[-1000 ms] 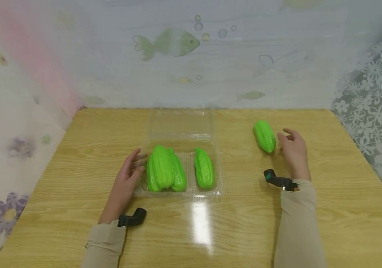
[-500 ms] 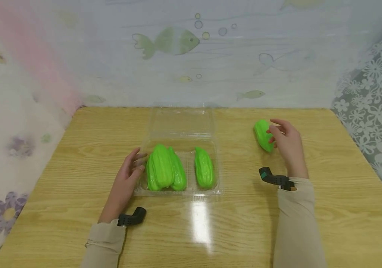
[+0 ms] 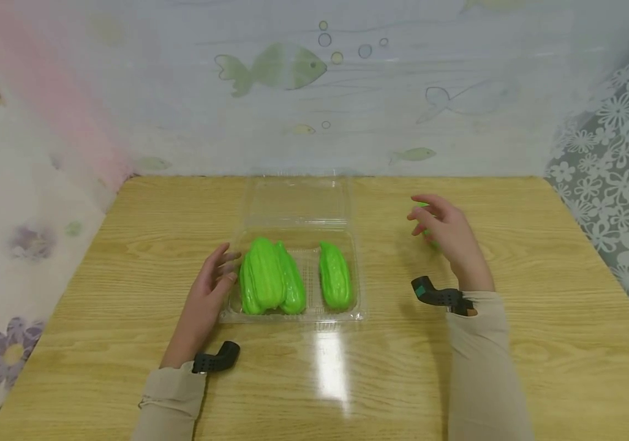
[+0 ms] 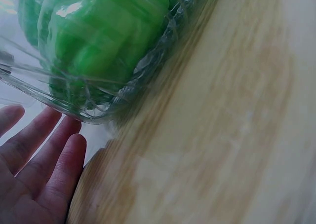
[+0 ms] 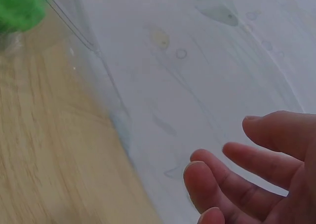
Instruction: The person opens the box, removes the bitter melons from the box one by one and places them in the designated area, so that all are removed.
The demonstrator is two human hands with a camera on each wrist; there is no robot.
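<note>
An open clear plastic clamshell box (image 3: 310, 269) stands on the table. At its left side lie several bright green ribbed gourd-like vegetables, heaped around a top one (image 3: 266, 275); a single green gourd (image 3: 336, 277) lies at its right. My left hand (image 3: 204, 300) is held out at the box's left wall; in the left wrist view its fingers (image 4: 71, 160) are straight, the tips at or against the plastic. To the right, my right hand (image 3: 449, 233) hovers in front of another green gourd (image 3: 422, 204), mostly hidden. The right wrist view shows loosely bent fingers (image 5: 242, 184) holding nothing.
The box's transparent lid (image 3: 299, 199) is folded back toward the wall (image 3: 182, 104), which is printed with fish. Light wood-grain table (image 3: 391, 373) extends around the box. Patterned walls rise at the left and right.
My right hand has moved left, from beside the loose gourd to in front of it, covering most of it. The left hand and the box have stayed put.
</note>
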